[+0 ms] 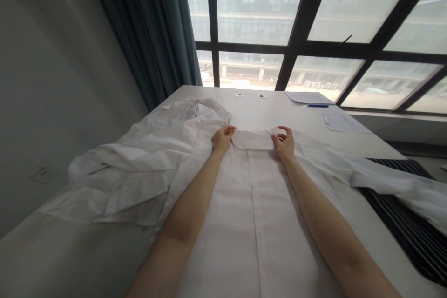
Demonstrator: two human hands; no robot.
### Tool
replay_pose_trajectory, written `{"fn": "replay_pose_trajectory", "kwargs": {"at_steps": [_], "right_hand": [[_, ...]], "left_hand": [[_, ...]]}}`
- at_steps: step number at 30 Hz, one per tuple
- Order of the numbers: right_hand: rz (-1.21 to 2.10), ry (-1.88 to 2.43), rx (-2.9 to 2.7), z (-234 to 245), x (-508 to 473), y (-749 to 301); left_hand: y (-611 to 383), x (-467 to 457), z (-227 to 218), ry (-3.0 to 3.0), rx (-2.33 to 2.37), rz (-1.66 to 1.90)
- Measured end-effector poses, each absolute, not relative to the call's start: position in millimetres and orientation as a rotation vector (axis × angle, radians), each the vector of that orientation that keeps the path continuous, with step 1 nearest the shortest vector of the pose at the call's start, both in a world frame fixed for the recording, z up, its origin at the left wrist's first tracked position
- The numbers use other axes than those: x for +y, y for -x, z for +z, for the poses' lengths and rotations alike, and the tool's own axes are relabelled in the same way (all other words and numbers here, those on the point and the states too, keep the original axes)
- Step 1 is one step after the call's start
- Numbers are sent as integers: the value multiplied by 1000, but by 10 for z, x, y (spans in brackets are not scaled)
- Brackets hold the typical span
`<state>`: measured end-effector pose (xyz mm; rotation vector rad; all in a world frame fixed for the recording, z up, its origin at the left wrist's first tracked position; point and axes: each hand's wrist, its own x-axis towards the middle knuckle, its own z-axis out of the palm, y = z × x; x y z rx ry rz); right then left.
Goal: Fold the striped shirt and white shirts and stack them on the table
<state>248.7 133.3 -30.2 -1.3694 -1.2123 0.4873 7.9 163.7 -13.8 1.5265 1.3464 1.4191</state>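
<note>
Shirt front [251, 223] lying lengthwise on the counter [275, 114], collar [252, 139] at the far end between left hand [222, 138] and right hand [284, 144]; bunched fabric [122, 172] to the left, a sleeve [394, 186] reaching off to the right, papers [309, 98] and a pen [317, 105] beyond it, window [258, 18] behind the counter.

a: what is laid out here?
b: a white button-front shirt [223, 242] is spread flat, with its placket [257, 195] running straight down the middle.

a: and the collar?
b: the collar [252, 140] is folded over into a flat band, and its ends are flanked by the hands.

a: how are the hands placed?
b: the left hand [222, 138] is set on the cloth at one collar end, fingers curled; the right hand [284, 144] is placed at the other, fingers lifted and hooked.

a: and the rest of the shirt?
b: a sleeve [394, 189] is stretched out to the right, while the left side [118, 181] is left bunched in loose folds.
</note>
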Motion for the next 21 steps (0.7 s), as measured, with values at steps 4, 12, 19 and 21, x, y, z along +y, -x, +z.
{"fn": "replay_pose_trajectory", "kwargs": {"at_steps": [4,12,19,21], "right_hand": [[431,1342,-1209,-282,1340,-2458],[218,1415,-1362,-343,1322,-2453],[-26,1451,-1809,-201,1172,-2292],[-22,1461,-1980,-197,1138,-2211]], "left_hand": [[-73,1672,-164,-1534,1404,1408],[-71,1513,-68,-1746,1498,1412],[-235,1253,74,-2764,1471,963],[-286,1223,36,-2878,1403,754]]}}
